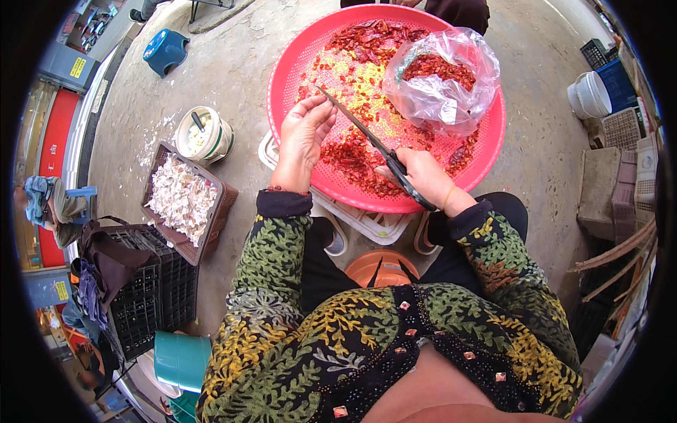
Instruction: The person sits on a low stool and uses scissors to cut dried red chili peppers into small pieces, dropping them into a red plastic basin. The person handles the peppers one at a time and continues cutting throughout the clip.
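In my right hand [426, 177] is a pair of black-handled scissors [389, 153], its long blades pointing up and left with the edges close together. My left hand [305, 138] is raised at the blade tips, thumb and index finger nearly meeting; whether something small is pinched there I cannot tell. Below both hands lies a round pink plastic sieve tray [280, 84] strewn with cut dried red chillies [354, 158] and yellow seeds [365, 79]. A clear plastic bag [441, 103], open at the top, stands on the tray's right side with chilli pieces [439, 71] inside.
Under the tray is a white plastic stool [365, 219]. To the left are a brown crate [227, 201] of pale peelings, a white bucket [222, 140], a blue stool [165, 53] and black crates [153, 296]. Another person's dark-clothed legs [460, 13] are beyond the tray.
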Demonstrator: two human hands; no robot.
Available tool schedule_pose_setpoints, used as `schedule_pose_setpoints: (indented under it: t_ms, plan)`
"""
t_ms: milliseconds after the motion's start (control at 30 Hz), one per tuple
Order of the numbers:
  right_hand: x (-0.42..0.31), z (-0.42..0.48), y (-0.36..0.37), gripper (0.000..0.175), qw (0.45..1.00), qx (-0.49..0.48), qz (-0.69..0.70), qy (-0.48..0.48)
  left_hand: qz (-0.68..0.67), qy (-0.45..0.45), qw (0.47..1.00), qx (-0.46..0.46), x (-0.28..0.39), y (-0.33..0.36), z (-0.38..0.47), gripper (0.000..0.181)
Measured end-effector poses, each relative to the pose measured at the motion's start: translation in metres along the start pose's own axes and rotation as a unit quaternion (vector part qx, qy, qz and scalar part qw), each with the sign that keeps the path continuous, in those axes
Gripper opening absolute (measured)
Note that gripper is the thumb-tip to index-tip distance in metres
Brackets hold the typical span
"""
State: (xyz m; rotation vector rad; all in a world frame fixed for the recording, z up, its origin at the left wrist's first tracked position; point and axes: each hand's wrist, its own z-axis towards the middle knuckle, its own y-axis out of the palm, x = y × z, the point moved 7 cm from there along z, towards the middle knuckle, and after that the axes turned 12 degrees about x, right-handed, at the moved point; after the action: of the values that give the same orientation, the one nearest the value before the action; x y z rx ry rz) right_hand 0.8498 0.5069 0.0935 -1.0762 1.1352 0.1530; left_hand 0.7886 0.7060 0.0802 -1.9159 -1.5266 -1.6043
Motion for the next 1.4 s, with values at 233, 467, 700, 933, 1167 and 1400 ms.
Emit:
schedule_pose_setpoints:
  t_ms: [233, 467, 700, 933, 1167, 1400]
  plan:
    - [0.01, 0.0, 0.003, 0.046, 1.0, -0.002, 0.016, 0.027, 0.029, -0.01, 0.999, 0.019, 0.002, -0.003, -0.003, 0.021]
    - [0.001, 0.0, -0.005, 0.049, 0.998, 0.044, 0.035, 0.014, -0.026, 0.013, 0.999, -0.014, 0.009, 0.002, -0.003, 0.02]
    - [-0.004, -0.002, -0.004, 0.06, 0.998, 0.039, 0.025, -0.035, -0.044, 0.027, 0.999, 0.005, 0.012, -0.007, 0.001, 0.02]
    - [-0.008, 0.0, -0.009, 0.059, 0.992, 0.075, -0.023, -0.103, 0.037, 0.044, 0.998, -0.014, 0.023, -0.006, -0.007, 0.03]
    - [-0.015, -0.001, -0.013, 0.052, 0.986, 0.092, -0.081, -0.116, 0.065, 0.047, 0.996, -0.029, 0.022, -0.003, -0.009, 0.032]
    - [-0.004, 0.002, -0.009, 0.046, 0.99, 0.071, -0.081, -0.088, 0.075, 0.044, 0.996, -0.036, 0.021, -0.003, -0.008, 0.032]
